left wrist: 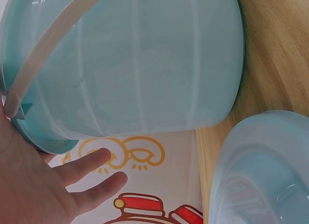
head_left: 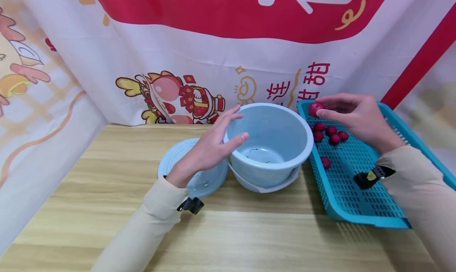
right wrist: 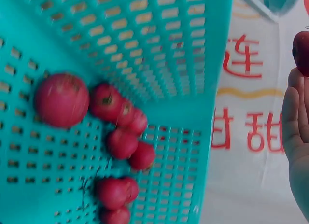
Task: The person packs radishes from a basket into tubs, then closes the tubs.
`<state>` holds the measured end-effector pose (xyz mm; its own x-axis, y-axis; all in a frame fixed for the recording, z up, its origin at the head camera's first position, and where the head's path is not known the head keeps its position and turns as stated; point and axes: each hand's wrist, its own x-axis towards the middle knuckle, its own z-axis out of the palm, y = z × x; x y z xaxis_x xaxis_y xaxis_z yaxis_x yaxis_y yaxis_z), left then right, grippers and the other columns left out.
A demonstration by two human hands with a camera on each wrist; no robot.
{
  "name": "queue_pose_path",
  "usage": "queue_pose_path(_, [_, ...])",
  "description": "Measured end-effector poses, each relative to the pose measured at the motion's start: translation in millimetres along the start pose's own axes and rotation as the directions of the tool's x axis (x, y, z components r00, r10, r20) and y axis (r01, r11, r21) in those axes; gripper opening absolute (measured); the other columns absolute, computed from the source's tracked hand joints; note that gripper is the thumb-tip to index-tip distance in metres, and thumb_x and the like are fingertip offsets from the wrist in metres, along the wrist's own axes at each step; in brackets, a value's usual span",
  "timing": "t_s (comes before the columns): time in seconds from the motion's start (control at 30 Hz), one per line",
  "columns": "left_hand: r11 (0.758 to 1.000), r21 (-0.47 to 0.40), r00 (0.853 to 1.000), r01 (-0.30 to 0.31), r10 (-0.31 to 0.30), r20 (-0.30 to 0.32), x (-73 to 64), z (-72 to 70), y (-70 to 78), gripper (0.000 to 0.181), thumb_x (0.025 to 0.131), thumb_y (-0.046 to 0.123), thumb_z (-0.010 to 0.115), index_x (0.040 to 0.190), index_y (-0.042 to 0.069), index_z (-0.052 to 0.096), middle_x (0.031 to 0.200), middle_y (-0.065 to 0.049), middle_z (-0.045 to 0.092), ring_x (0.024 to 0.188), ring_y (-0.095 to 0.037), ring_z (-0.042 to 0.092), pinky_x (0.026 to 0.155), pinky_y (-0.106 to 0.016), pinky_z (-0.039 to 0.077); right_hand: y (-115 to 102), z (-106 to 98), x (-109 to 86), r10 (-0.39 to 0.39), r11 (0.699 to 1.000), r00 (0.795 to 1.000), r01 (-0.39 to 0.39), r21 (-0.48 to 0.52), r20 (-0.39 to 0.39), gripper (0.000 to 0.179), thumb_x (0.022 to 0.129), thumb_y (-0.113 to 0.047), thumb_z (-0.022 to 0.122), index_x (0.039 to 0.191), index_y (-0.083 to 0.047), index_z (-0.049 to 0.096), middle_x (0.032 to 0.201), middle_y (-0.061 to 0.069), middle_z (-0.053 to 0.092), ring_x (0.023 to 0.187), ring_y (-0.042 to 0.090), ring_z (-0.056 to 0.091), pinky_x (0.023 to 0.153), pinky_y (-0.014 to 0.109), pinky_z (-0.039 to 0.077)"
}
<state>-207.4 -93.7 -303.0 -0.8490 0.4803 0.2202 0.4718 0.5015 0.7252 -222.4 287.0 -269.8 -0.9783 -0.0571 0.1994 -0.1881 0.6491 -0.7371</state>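
Observation:
My right hand (head_left: 361, 119) pinches a small round red fruit (head_left: 315, 109) between thumb and fingers, above the far left corner of a teal basket (head_left: 322, 193). Several similar red fruits (right wrist: 121, 143) lie on the basket's perforated floor. My left hand (head_left: 210, 145) is at the left rim of a light blue bucket (head_left: 261, 175), fingers extended and thumb apart. Its fingers look straight in the left wrist view, and part of the hand is hidden by the bucket's rim. Some dark marks show on the bucket's floor; I cannot tell what they are.
A light blue round lid (head_left: 176, 161) lies on the wooden table (head_left: 228, 240), left of the bucket and partly under my left forearm. The bucket's pale handle (left wrist: 50, 35) hangs down its side. A printed cloth (head_left: 210, 54) rises behind the table.

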Motion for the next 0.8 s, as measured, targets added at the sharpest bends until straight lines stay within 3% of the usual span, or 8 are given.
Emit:
queue_pose_path(0.23, [1.0,-0.002,1.0,-0.01,0.01,0.003,-0.6,-0.3,0.7,0.072,0.104,0.057,0.053,0.163,0.02,0.037,0.178,0.019,0.013,0.166,-0.018,0.019,0.129,-0.066,0.026,-21.4,13.4,-0.3,-0.066,0.998,0.998,0.066,0.013,-0.003,0.055,0.091,-0.042,0.083,0.141,-0.024,0.069,0.122,-0.018,0.074,0.101,-0.003,0.071,0.077,0.011,0.059])
queue_pose_path(0.5, [1.0,-0.001,1.0,0.004,-0.004,-0.006,-3.4,-1.3,-0.6,0.071,0.104,0.056,0.054,0.163,0.021,0.038,0.178,0.016,0.015,0.166,-0.018,0.019,0.13,-0.065,0.026,-41.7,36.2,3.6,-0.208,0.977,0.978,0.208,0.04,0.015,0.049,0.092,-0.033,0.084,0.138,-0.022,0.072,0.126,-0.004,0.076,0.106,0.007,0.071,0.08,0.014,0.06])
queue_pose_path(0.8, [1.0,0.0,1.0,0.013,-0.013,-0.004,-2.0,-0.7,0.1,0.072,0.103,0.057,0.054,0.163,0.022,0.037,0.178,0.015,0.014,0.166,-0.018,0.019,0.129,-0.066,0.027,-50.0,54.7,5.9,-0.278,0.961,0.959,0.277,0.02,0.05,0.047,0.09,-0.023,0.086,0.136,-0.019,0.074,0.124,0.006,0.074,0.108,0.022,0.07,0.079,0.011,0.058])
